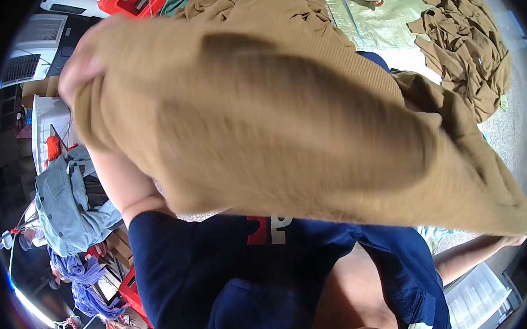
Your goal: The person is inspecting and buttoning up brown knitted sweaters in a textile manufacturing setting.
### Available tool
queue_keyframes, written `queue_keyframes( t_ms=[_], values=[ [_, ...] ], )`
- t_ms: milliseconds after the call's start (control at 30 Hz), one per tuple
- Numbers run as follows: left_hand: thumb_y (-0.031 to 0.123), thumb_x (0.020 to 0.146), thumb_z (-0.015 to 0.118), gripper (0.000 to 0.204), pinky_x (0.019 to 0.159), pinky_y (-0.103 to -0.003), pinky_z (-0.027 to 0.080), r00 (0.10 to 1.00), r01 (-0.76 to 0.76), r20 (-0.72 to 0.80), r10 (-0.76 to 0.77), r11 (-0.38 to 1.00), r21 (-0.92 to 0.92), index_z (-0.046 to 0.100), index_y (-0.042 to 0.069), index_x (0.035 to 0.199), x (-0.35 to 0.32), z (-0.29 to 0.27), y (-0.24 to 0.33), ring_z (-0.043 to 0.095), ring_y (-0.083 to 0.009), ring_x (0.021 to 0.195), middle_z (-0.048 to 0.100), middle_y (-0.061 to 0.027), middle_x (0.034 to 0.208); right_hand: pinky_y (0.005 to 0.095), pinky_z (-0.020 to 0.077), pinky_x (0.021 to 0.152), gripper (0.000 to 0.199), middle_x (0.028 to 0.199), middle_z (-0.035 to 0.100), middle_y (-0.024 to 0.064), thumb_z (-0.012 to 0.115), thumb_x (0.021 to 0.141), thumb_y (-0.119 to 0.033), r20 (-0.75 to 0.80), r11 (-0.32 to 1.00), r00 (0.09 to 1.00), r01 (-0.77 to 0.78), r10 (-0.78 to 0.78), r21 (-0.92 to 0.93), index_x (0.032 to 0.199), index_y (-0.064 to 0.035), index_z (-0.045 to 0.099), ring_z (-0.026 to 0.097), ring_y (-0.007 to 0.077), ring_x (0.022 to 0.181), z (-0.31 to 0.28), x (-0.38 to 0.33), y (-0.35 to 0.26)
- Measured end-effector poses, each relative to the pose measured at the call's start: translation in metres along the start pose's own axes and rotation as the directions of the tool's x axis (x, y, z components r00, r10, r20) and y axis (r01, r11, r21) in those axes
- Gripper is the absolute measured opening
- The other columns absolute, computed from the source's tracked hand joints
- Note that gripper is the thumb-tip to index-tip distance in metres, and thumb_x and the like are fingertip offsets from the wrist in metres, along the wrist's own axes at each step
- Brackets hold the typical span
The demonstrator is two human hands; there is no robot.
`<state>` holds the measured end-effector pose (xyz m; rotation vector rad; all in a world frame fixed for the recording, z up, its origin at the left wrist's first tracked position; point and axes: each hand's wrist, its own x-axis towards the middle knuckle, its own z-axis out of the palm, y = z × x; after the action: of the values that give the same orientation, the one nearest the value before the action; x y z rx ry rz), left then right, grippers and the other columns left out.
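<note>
L hand [82,67]: curled on one end of knit [286,133], blurred.
R hand [517,237]: pinching opp. corner, fingers mostly hidden.
Knit: btwn both hands, prob. mid-spread; next move likely needs firm grips, even tension.
Pile [467,43]: beyond R hand.

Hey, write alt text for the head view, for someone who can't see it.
A brown knit cloth, partly blurred, is spread wide across the view between a person's left hand and right hand. Beyond it, at upper right, lies a heap of brown fabric; a grey-blue garment shows at left.
</note>
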<state>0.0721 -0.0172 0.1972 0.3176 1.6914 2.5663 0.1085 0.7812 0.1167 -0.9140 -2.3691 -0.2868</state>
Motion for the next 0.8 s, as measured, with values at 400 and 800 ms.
queue_keyframes(
  t_ms=[400, 800],
  values=[
    [0.02, 0.087, 0.064, 0.016, 0.07, -0.038, 0.054, 0.952, 0.232, -0.277, 0.128, 0.288, 0.929, 0.063, 0.007, 0.096, 0.039, -0.02, -0.21, 0.067, -0.023, 0.074, 0.067, -0.0133, 0.083, 0.031, 0.0473, 0.094, 0.026, 0.117, 0.062, 0.0147, 0.052, 0.099, -0.009, 0.157, 0.365, 0.978, -0.098, -0.135, 0.926, 0.122, 0.0023, 0.054, 0.06, 0.0187, 0.105, 0.036, -0.101, -0.085],
    [0.011, 0.066, 0.069, 0.045, 0.085, -0.042, 0.039, 0.977, 0.147, -0.106, 0.185, -0.221, 0.964, 0.057, 0.007, 0.109, -0.087, -0.001, -0.308, 0.051, -0.0295, 0.101, 0.055, -0.0112, 0.108, 0.0297, 0.0461, 0.092, 0.026, 0.112, 0.062, 0.011, 0.057, 0.099, -0.014, 0.168, 0.437, 0.961, -0.057, -0.22, 0.898, 0.12, 0.0008, 0.055, 0.058, 0.0166, 0.103, 0.003, -0.143, -0.137]
  ],
)
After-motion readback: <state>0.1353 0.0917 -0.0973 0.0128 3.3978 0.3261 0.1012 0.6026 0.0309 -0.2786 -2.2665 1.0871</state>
